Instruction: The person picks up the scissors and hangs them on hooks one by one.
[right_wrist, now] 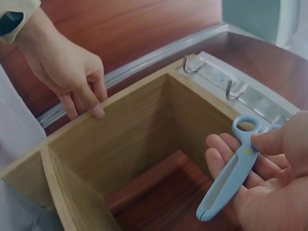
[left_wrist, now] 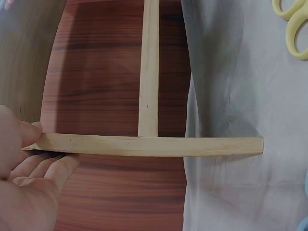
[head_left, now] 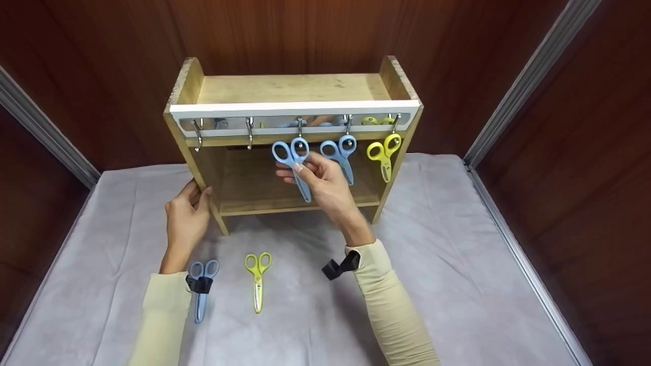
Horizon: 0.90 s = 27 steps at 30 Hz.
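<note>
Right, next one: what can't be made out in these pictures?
Head view: whether the held blue scissors hang on the middle hook; loop and hook overlap.
Head view: part of the hanging blue scissors, behind the right hand.
Head view: the middle of the lying blue scissors, behind the black wrist piece.
Left wrist view: the lying yellow scissors' blades, cut off by the right edge.

this looks like a small walled booth: dark wood-grain panels (head_left: 285, 35) rise behind and on both sides, with metal strips (head_left: 533, 77) running along their edges. a wrinkled grey cloth (head_left: 457, 284) covers the surface between them, and a small wooden shelf (head_left: 290, 87) stands on it near the back panel. what kind of building holds the booth cannot be told.
</note>
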Tool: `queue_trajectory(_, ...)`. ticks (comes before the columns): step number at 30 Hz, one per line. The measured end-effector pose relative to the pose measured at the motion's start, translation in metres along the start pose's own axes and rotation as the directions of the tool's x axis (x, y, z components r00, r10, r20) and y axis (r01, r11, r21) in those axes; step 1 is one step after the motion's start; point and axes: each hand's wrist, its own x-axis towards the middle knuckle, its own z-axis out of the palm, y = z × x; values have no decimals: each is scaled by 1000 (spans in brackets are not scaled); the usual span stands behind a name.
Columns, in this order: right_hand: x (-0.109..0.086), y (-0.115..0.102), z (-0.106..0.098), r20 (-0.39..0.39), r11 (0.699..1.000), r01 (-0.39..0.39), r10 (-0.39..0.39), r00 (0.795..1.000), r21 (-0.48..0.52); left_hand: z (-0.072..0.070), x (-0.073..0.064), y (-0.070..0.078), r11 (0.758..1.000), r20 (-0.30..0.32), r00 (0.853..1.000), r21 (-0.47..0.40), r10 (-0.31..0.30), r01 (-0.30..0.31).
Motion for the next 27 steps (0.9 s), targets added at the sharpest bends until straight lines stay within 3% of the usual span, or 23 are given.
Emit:
queue_trajectory(14, -1, 8, -7, -27, 998, -45, 44, 999, -42, 1, 1, -1, 1000, -1, 1000, -22, 4, -4)
queue_trajectory(27, -15, 24, -32, -72, 978, -126, 115, 991, -168, 1, 2, -3, 1000, -8, 1000, -18, 6, -7)
